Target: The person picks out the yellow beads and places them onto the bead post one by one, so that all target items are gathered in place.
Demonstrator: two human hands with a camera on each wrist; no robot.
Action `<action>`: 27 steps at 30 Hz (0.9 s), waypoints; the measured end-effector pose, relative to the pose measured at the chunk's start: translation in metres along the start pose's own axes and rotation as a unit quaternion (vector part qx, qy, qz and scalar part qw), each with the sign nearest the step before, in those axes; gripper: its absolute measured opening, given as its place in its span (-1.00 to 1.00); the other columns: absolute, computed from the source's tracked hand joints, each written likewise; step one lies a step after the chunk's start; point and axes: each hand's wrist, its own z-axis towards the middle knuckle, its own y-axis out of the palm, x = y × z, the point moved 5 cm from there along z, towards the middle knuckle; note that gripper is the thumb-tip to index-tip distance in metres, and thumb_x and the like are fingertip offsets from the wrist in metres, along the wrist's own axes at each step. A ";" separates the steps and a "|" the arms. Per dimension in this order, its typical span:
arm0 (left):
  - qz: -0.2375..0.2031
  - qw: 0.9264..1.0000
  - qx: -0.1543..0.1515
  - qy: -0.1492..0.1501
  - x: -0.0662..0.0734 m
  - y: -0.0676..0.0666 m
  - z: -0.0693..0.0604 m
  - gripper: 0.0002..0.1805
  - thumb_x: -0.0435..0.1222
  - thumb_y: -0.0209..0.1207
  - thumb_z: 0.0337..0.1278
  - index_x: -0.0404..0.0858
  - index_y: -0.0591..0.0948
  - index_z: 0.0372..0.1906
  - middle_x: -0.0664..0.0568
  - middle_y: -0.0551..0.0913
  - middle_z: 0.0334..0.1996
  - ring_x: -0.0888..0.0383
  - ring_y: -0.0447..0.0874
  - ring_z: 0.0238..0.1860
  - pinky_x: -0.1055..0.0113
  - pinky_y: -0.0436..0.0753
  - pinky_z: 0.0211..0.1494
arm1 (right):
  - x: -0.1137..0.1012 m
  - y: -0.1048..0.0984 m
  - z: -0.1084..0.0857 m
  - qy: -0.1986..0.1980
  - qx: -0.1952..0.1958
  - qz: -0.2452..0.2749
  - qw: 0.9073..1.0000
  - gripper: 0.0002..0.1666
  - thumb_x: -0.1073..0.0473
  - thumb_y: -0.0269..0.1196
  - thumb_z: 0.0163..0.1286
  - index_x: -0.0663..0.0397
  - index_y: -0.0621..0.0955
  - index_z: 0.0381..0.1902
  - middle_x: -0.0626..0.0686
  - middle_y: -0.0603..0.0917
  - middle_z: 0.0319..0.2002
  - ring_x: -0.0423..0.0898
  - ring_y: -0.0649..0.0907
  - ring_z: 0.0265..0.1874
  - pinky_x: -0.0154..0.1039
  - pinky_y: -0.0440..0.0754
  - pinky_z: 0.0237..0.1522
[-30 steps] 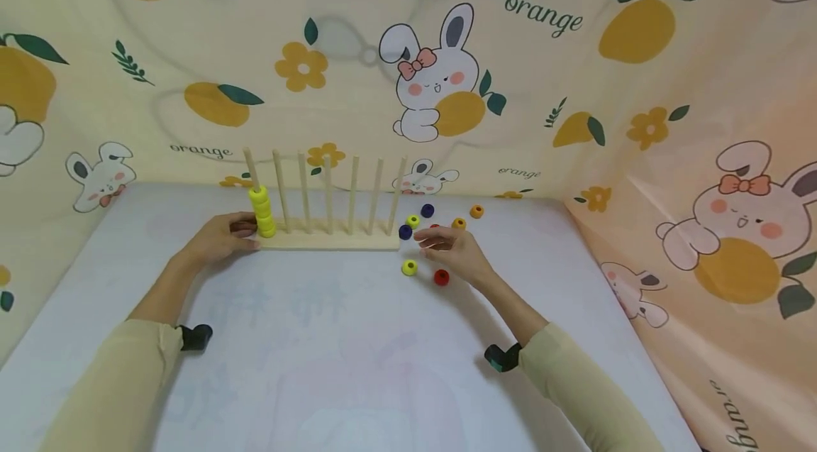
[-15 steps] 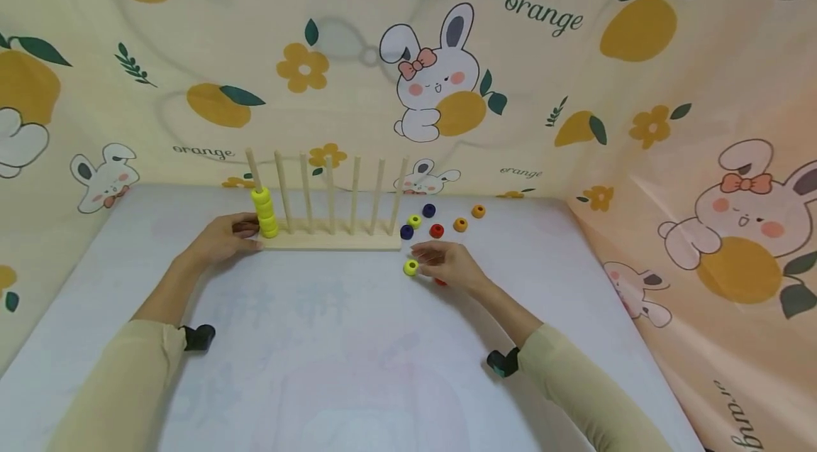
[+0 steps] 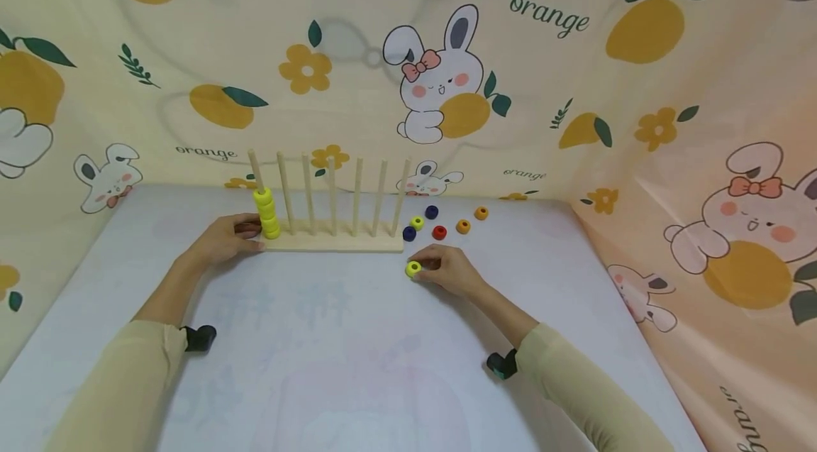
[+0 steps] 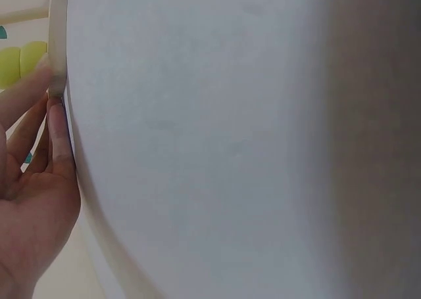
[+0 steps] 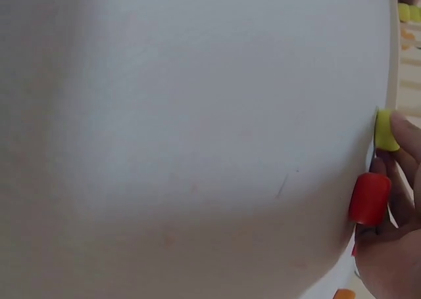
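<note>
A wooden rack (image 3: 338, 244) with several upright pegs stands on the table, its leftmost peg bearing a stack of yellow beads (image 3: 266, 214). My left hand (image 3: 223, 239) grips the left end of the rack's base; in the left wrist view the hand (image 4: 39, 200) has its thumb beside the lowest yellow beads. Right of the rack and nearer to me, my right hand (image 3: 449, 269) pinches a loose yellow bead (image 3: 413, 268) at table level. A red bead (image 5: 370, 199) sits close by that hand in the right wrist view; the hand hides it from the head view.
Behind my right hand lie two dark blue beads (image 3: 432, 212), a yellow bead (image 3: 417, 223), a red bead (image 3: 439, 233) and two orange beads (image 3: 463, 226). A patterned cloth (image 3: 357, 83) hangs behind the white table (image 3: 357, 338) and along its right side.
My right hand has come toward me from beside the back beads and closed its fingers on the nearer yellow bead. The left hand has stayed at the rack's end.
</note>
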 end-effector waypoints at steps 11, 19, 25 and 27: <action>-0.006 1.000 -0.001 0.002 -0.003 0.007 -0.004 -0.18 -0.30 0.34 0.19 -0.49 0.22 0.45 -0.40 0.35 0.36 -0.30 0.32 0.36 -0.11 0.34 0.45 | -0.002 -0.005 -0.002 0.021 -0.005 0.024 0.999 -0.64 0.20 0.44 0.24 -0.02 0.73 0.02 -0.07 0.76 -0.15 -0.17 0.72 -0.21 -0.31 0.73 -0.13; -0.002 1.000 0.002 0.010 -0.001 0.005 -0.003 -0.19 -0.32 0.32 0.20 -0.48 0.21 0.46 -0.39 0.34 0.37 -0.29 0.32 0.37 -0.11 0.32 0.46 | -0.019 -0.022 0.002 -0.015 0.028 0.058 0.998 -0.64 0.27 0.43 0.24 0.04 0.73 0.02 0.04 0.75 -0.09 -0.06 0.76 -0.17 -0.24 0.75 -0.14; -0.008 1.000 0.000 0.003 0.001 0.004 -0.002 -0.18 -0.33 0.31 0.21 -0.48 0.19 0.47 -0.39 0.32 0.38 -0.28 0.31 0.38 -0.09 0.32 0.46 | -0.044 -0.040 0.009 -0.049 0.053 0.062 0.995 -0.64 0.28 0.42 0.25 0.12 0.72 0.03 0.09 0.74 -0.02 -0.03 0.75 -0.17 -0.21 0.75 -0.08; -0.009 1.000 0.000 0.000 0.001 0.003 -0.002 -0.18 -0.32 0.32 0.21 -0.48 0.19 0.47 -0.39 0.32 0.38 -0.28 0.31 0.38 -0.08 0.32 0.46 | -0.050 -0.047 0.013 -0.059 0.062 0.063 0.994 -0.64 0.27 0.42 0.25 0.11 0.72 0.02 0.07 0.75 -0.04 -0.04 0.74 -0.19 -0.20 0.75 -0.07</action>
